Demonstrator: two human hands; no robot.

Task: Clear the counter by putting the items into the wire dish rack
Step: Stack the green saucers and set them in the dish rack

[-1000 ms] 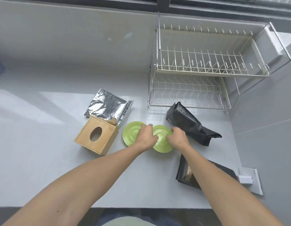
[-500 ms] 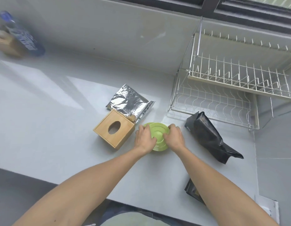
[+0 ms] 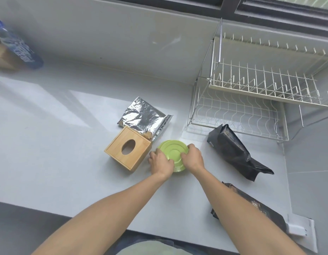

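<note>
Two green plates (image 3: 175,150) lie stacked upside down on the grey counter (image 3: 67,153), the upper one nearly covering the lower. My left hand (image 3: 161,162) grips the stack's left rim and my right hand (image 3: 192,159) grips its right rim. The two-tier wire dish rack (image 3: 251,100) stands empty at the back right. A wooden tissue box (image 3: 127,150) sits just left of the plates, with a silver foil bag (image 3: 143,119) behind it. A black bag (image 3: 234,151) lies right of the plates, and a second black bag (image 3: 255,208) lies under my right forearm.
A blue bottle (image 3: 16,46) and a brown box (image 3: 1,57) stand at the far left by the wall. A white socket block (image 3: 299,229) sits at the counter's front right corner. A grey wall runs behind the counter.
The two plates, side by side a second ago, now sit stacked one on the other. Both hands close on the stack's rims. The view has shifted left, bringing the blue bottle into sight.
</note>
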